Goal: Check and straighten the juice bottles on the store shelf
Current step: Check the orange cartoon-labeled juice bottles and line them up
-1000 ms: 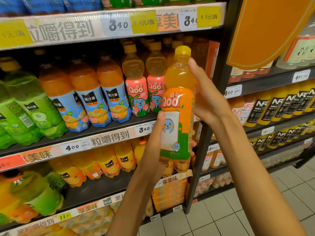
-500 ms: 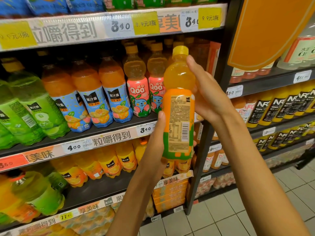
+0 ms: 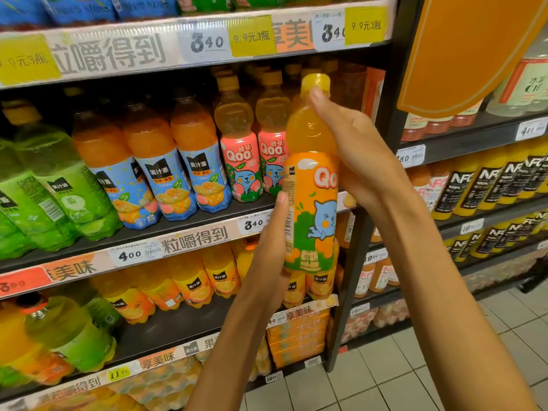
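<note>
An orange Qoo juice bottle with a yellow cap is held upright in front of the middle shelf. My left hand grips its lower label from the left, thumb up along the barcode side. My right hand holds the upper body and neck from the right. The blue cat on the label faces me. Behind it on the shelf stand two pink Qoo bottles.
Orange bottles with blue labels and green bottles fill the middle shelf to the left. Yellow juice bottles sit on the shelf below. A dark upright post divides off the right rack with NFC bottles. Tiled floor lies bottom right.
The bottle has been turned in my hands: first the front label, then the nutrition panel, now the cat side faces me. My right hand has slid higher toward the neck.
</note>
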Available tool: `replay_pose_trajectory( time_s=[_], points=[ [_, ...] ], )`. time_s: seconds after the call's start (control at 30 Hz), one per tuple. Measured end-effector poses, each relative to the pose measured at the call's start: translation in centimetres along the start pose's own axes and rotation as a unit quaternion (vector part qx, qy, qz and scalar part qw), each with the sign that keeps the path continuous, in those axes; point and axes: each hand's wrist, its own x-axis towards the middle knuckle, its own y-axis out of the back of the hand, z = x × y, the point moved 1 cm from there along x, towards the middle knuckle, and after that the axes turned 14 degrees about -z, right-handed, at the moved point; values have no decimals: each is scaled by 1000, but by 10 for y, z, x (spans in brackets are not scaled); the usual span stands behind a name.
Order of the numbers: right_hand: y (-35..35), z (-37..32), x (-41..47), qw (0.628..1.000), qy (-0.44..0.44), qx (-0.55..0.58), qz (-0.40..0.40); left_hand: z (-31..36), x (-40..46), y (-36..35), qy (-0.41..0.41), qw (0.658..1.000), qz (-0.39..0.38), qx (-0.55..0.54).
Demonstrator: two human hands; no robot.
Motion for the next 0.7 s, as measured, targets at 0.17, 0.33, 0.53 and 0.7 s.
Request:
replay_pose_trajectory(
  time_s=[0.17,0.33,0.53,0.7],
  points=[
    [-1,5,1,970,-20,240,-44,-1,1,-6,21,988,-88,-122],
    [4,4,4,989,-22,144,-7,-4,2,-6,38,993,-69,-87],
    [7,-2,1,1000,-2,-9,25,-1,2,-6,24,1000,0,6],
    [8,-3,0,994,1,104,-23,2,1,-9,7,998,-46,-53]
  ],
)
